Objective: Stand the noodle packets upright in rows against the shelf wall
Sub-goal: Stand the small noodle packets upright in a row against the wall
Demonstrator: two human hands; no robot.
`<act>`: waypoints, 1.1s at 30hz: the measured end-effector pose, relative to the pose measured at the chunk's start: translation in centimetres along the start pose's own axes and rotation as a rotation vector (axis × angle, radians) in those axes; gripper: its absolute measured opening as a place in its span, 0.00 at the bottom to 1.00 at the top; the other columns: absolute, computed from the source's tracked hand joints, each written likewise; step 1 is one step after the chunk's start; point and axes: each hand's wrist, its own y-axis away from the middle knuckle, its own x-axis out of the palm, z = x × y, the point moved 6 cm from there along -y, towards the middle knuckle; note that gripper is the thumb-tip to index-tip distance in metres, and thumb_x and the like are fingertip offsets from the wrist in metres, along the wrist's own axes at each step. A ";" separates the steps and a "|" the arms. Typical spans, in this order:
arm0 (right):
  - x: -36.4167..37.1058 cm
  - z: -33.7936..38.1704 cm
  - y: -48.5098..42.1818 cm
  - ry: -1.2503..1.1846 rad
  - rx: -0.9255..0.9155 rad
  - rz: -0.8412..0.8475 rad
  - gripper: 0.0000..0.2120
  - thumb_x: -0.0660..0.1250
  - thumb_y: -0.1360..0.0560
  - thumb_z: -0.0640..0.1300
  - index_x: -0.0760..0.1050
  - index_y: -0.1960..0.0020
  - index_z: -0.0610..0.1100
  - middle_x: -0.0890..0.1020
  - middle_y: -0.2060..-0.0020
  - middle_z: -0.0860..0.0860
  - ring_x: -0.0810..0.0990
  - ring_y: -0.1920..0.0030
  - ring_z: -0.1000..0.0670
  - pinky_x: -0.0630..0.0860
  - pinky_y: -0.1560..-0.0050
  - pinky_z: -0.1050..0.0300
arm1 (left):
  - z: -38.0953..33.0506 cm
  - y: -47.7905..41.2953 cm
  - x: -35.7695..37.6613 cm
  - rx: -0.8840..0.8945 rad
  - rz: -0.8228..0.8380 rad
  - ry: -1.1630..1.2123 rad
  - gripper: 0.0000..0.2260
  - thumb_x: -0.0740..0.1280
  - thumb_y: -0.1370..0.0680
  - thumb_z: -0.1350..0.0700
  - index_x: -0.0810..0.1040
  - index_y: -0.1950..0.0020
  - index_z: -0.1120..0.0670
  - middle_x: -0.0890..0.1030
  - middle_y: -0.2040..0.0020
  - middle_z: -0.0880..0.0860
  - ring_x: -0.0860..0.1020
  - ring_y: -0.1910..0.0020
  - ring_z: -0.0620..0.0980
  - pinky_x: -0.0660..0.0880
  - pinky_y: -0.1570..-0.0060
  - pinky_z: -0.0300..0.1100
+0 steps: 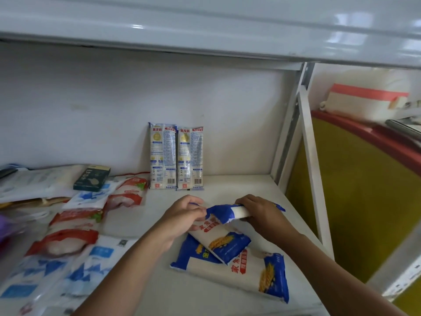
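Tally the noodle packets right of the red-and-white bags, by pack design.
Pale packets, upright: 2
Blue wheat-print packets: 3 (one gripped by left hand and right hand, two lying flat)
Total: 5

Small shop: white metal shelf [239, 183] with retail noodle packets [176, 158], barcoded, more bagged goods [68, 236] piled left, chest freezer [364, 137] beside.
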 end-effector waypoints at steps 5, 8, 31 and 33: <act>-2.3 0.6 -1.0 -0.194 0.135 -0.125 0.17 0.70 0.20 0.51 0.76 0.33 0.54 0.84 0.43 0.55 0.82 0.46 0.53 0.80 0.47 0.56 | 0.1 -0.1 -0.4 0.023 -0.033 -0.078 0.13 0.69 0.20 0.61 0.76 0.37 0.50 0.82 0.40 0.49 0.81 0.43 0.48 0.82 0.44 0.47; -4.3 2.1 -1.0 -0.594 0.245 -0.142 0.09 0.68 0.19 0.49 0.76 0.39 0.57 0.85 0.49 0.58 0.85 0.52 0.59 0.81 0.58 0.66 | -0.6 0.0 -0.4 0.095 -0.038 -0.052 0.17 0.72 0.21 0.59 0.75 0.34 0.48 0.80 0.37 0.46 0.80 0.41 0.44 0.80 0.42 0.44; -2.1 8.1 -2.8 -0.882 0.229 0.147 0.23 0.75 0.28 0.57 0.77 0.35 0.55 0.86 0.43 0.60 0.85 0.45 0.58 0.84 0.46 0.56 | -2.8 1.8 -3.3 0.299 -0.291 0.206 0.17 0.82 0.32 0.60 0.84 0.46 0.54 0.89 0.52 0.45 0.87 0.53 0.43 0.82 0.58 0.38; -2.0 8.2 -2.6 -0.928 0.236 0.125 0.20 0.74 0.25 0.55 0.77 0.35 0.54 0.86 0.44 0.60 0.86 0.46 0.58 0.84 0.45 0.56 | -2.7 1.8 -3.2 0.305 -0.307 0.234 0.17 0.82 0.33 0.60 0.83 0.46 0.54 0.89 0.53 0.46 0.87 0.54 0.43 0.81 0.62 0.34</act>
